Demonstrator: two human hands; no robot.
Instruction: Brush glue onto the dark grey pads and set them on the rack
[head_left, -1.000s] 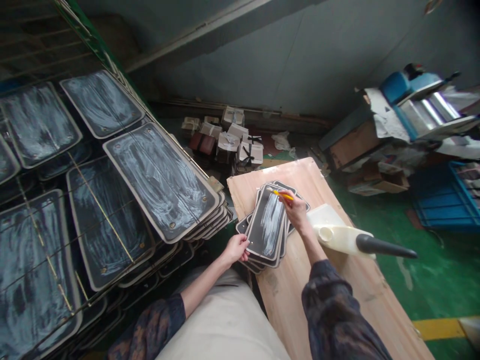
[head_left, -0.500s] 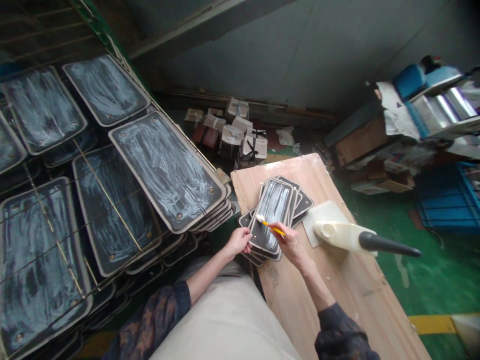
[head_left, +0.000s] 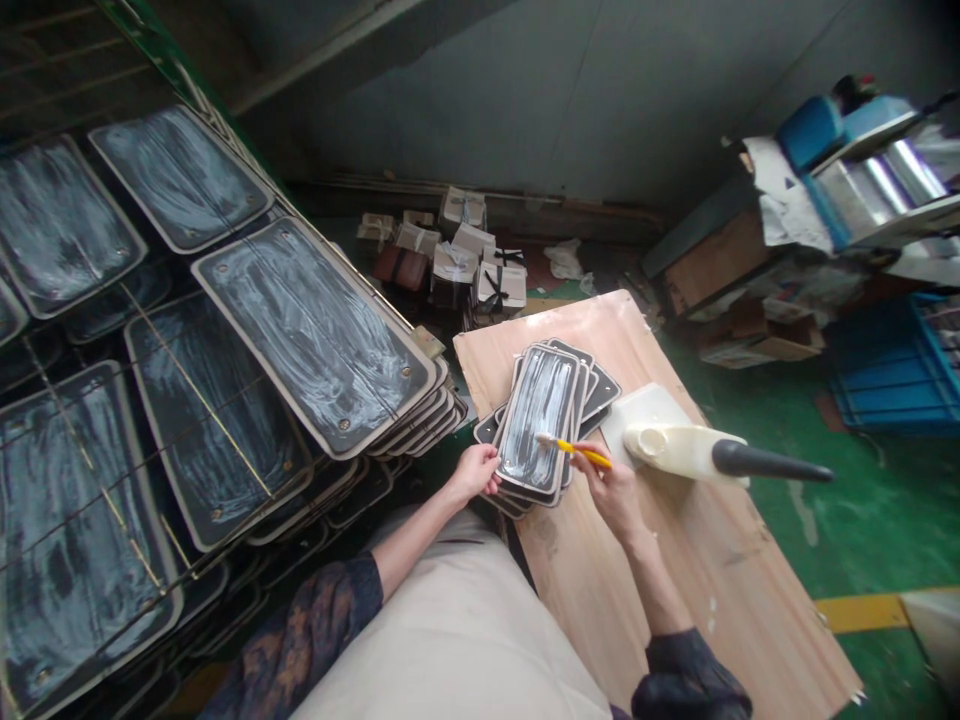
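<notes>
A stack of dark rounded panels (head_left: 541, 420) with pale borders lies on a wooden board (head_left: 675, 580). The top panel is smeared with white streaks. My left hand (head_left: 474, 470) pinches the near left corner of the stack. My right hand (head_left: 611, 488) grips a yellow-handled brush (head_left: 576, 450), its bristles resting on the top panel's near right part. A white jug with a black spout (head_left: 712, 455) lies on its side just right of my right hand.
Many larger white-streaked dark panels (head_left: 307, 335) lie on a wire rack at the left. Small ribboned boxes (head_left: 465, 262) stand on the floor behind the board. Cardboard, a blue machine (head_left: 847, 170) and a blue crate (head_left: 900, 365) fill the right. The floor is green.
My right hand drew the brush from the far end of the top panel down to its near end, then shifted right. More white streaks now cover the panel. My left hand stayed at the corner.
</notes>
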